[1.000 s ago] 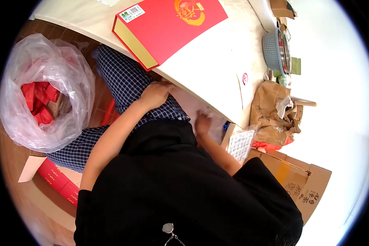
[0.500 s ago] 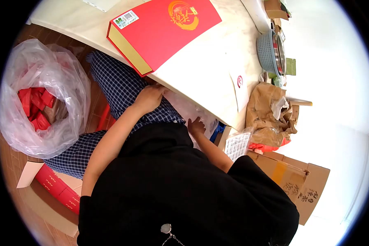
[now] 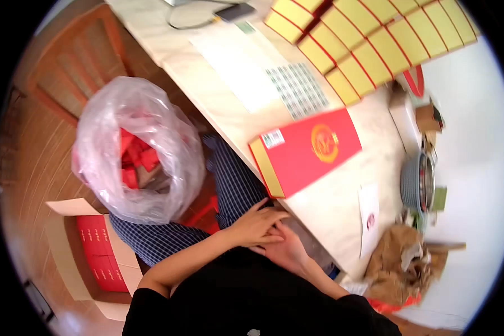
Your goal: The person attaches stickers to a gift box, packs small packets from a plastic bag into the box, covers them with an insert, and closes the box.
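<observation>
Above my lap, my left hand (image 3: pixel 259 226) rests with its fingers apart across the fingers of my right hand (image 3: pixel 287 250). The right palm shows, and the left hand partly covers its fingers. No object is visible in either hand. Just beyond them, at the near edge of the table (image 3: pixel 330 224), lies a closed red box (image 3: pixel 313 148) with a gold side, a gold emblem and a small white label. A sheet of small green-and-white stickers (image 3: pixel 299 89) lies behind the box, beside a blank white sheet (image 3: pixel 235 67).
Gold-sided boxes (image 3: pixel 375 50) are stacked at the back right. A plastic bag (image 3: pixel 179 168) of red packets and an open carton (image 3: pixel 67 252) with red boxes stand at left, near a wooden chair (image 3: pixel 75 61). A basket (image 3: pixel 410 182) and crumpled brown paper (image 3: pixel 395 263) are at right.
My hands have come together; the right one has come up from below the table edge. The view has swung, bringing the stacked boxes, sticker sheet and chair into sight.
</observation>
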Demonstrator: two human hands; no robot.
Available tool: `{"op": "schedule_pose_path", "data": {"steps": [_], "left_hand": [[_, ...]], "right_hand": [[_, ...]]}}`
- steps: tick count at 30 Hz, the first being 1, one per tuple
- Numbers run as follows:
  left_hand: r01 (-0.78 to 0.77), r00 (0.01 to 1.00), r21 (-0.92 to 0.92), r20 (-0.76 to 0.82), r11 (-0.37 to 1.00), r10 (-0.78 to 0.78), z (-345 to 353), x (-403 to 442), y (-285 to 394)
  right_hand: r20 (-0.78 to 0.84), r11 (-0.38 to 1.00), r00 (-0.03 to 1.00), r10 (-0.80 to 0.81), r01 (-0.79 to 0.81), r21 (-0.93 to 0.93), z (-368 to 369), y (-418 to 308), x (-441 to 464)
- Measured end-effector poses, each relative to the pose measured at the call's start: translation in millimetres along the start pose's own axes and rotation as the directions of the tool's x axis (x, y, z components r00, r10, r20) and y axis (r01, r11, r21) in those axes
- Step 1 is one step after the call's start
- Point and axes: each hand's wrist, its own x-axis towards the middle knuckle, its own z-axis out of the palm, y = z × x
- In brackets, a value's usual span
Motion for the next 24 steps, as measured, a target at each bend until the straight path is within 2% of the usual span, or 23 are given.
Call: {"op": "schedule_pose_path", "data": {"steps": [1, 2, 3, 4, 5, 6, 7, 8, 9, 10, 11, 13, 14, 16, 17, 19, 20, 22, 23, 24], "left_hand": [[0.082, 0.995, 0.03, -0.061, 0.996, -0.08, -10, -15, -12], [0.154, 0.982, 0.051, -0.123, 0.987, -0.147, -20, -33, -28], [0.304, 0.933, 0.075, -0.227, 0.95, -0.281, -33, -50, -38], [0.442, 0.858, 0.076, -0.327, 0.894, -0.397, -41, -67, -46], [0.447, 0.802, 0.021, -0.452, 0.894, -0.39, -42, -89, -52], [0.443, 0.73, -0.03, -0.568, 0.896, -0.38, -39, -106, -54], [0.521, 0.623, -0.142, -0.61, 0.841, -0.489, -43, -117, -43], [0.584, 0.501, -0.26, -0.63, 0.769, -0.594, -45, -130, -33], [0.566, 0.446, -0.296, -0.675, 0.769, -0.588, -31, -155, -51], [0.545, 0.389, -0.329, -0.716, 0.771, -0.58, -17, -174, -69], [0.549, 0.391, -0.313, -0.723, 0.775, -0.569, -12, -180, -64], [0.492, 0.255, -0.445, -0.748, 0.748, -0.613, -2, -182, -48], [0.388, 0.23, -0.515, -0.749, 0.764, -0.622, 7, -182, -51], [0.397, 0.232, -0.533, -0.73, 0.747, -0.643, 12, -172, -35], [0.409, 0.252, -0.532, -0.714, 0.741, -0.653, 14, -168, -28], [0.443, 0.287, -0.489, -0.717, 0.752, -0.635, 11, -154, -21], [0.439, 0.288, -0.489, -0.718, 0.754, -0.633, 8, -149, -20], [0.468, 0.345, -0.47, -0.682, 0.749, -0.644, 0, -142, -20], [0.463, 0.336, -0.465, -0.696, 0.754, -0.635, -4, -139, -21], [0.46, 0.363, -0.447, -0.694, 0.767, -0.622, -9, -136, -22]], "right_hand": [[0.027, 0.937, 0.993, 0.111, -0.096, -0.335, 6, -7, -3], [0.053, 0.927, 0.992, 0.113, -0.086, -0.364, 18, -21, -7], [0.182, 0.797, 0.976, 0.119, 0.015, -0.604, 35, -37, -11], [0.297, 0.61, 0.943, 0.149, 0.149, -0.779, 50, -52, -16], [0.415, 0.487, 0.907, 0.064, 0.335, -0.807, 66, -69, -20], [0.494, 0.249, 0.867, -0.06, 0.493, -0.834, 88, -90, -30], [0.641, 0.016, 0.74, -0.206, 0.657, -0.753, 98, -110, -24], [0.735, -0.345, 0.598, -0.32, 0.649, -0.679, 108, -132, -16], [0.692, -0.363, 0.595, -0.409, 0.59, -0.722, 121, -157, -6], [0.74, -0.511, 0.448, -0.503, 0.536, -0.672, 127, -183, 14], [0.733, -0.53, 0.421, -0.535, 0.508, -0.679, 133, -211, 33], [0.699, -0.524, 0.434, -0.568, 0.465, -0.714, 132, -264, 76], [0.681, -0.527, 0.425, -0.597, 0.433, -0.732, 133, -286, 91], [0.722, -0.683, 0.333, -0.607, 0.245, -0.688, 138, -310, 104], [0.702, -0.668, 0.338, -0.627, 0.23, -0.708, 134, -324, 112], [0.675, -0.631, 0.438, -0.594, 0.266, -0.729, 132, -351, 131], [0.677, -0.635, 0.435, -0.593, 0.265, -0.726, 130, -359, 139], [0.561, -0.531, 0.595, -0.575, 0.25, -0.81, 132, -375, 162], [0.609, -0.605, 0.588, -0.533, 0.239, -0.759, 131, -381, 183], [0.623, -0.611, 0.581, -0.524, 0.252, -0.75, 134, -379, 196]]}}
